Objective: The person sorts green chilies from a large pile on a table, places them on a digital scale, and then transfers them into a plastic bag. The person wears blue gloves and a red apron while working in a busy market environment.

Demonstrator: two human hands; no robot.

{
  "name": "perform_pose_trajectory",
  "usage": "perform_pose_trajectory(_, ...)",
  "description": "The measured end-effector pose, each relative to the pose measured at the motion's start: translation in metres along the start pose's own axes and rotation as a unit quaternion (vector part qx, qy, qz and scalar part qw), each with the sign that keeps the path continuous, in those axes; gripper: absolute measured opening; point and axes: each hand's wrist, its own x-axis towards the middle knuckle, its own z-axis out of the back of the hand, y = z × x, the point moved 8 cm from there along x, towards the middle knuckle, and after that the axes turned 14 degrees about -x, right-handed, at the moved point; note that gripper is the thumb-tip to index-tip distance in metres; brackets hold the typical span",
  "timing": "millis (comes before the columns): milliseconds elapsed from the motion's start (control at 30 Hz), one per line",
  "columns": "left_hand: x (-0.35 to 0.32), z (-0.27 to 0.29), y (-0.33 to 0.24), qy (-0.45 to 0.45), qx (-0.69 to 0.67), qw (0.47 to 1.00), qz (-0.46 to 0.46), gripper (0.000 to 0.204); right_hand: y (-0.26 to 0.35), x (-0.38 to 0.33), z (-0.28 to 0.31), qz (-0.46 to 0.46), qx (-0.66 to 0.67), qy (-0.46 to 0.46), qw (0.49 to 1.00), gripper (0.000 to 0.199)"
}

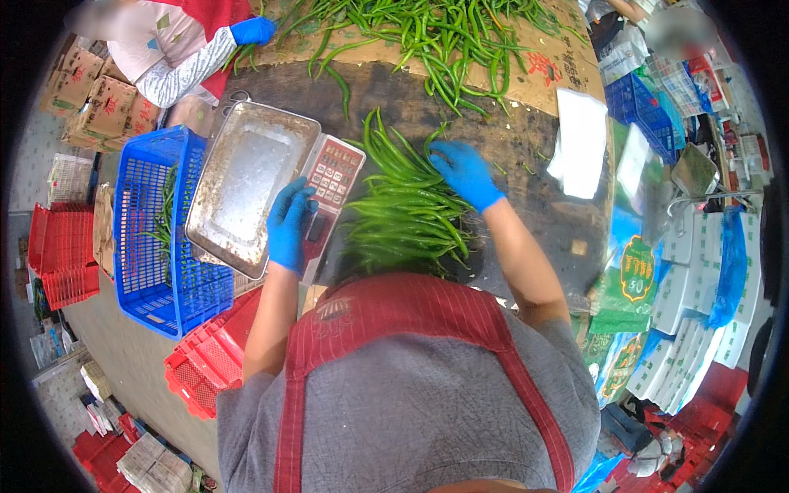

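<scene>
Red apron [394, 308] cloth is nearest. Green peppers [403, 205] lie heaped on the table [542, 238], probably light, slick, easily snapped, best gathered mid-length. Right hand [462, 171] curls at them, grip unclear; left hand [289, 223], half-open, seemingly empty, is at the scale [255, 168].

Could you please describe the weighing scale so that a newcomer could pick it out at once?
Start at the dark worktop and go to its left edge, beside the blue latticed crate. The weighing scale there has a shallow, stained metal tray with a button panel along its right side. Rows of buttons set it apart from the crate and the green chili peppers.
</scene>
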Motion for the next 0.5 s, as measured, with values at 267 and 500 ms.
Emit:
perform_pose_trajectory(267,0.001,0.004,0.010,0.015,0.002,1.000,0.017,0.030,-0.001,-0.010,-0.057,0.082,0.022,0.107,0.991,0.033)
perform_pose_trajectory(500,0.013,-0.010,0.031,0.039,0.004,0.998,0.043,0.032,-0.033,0.005,-0.042,-0.006,0.017,0.200,0.980,0.037)
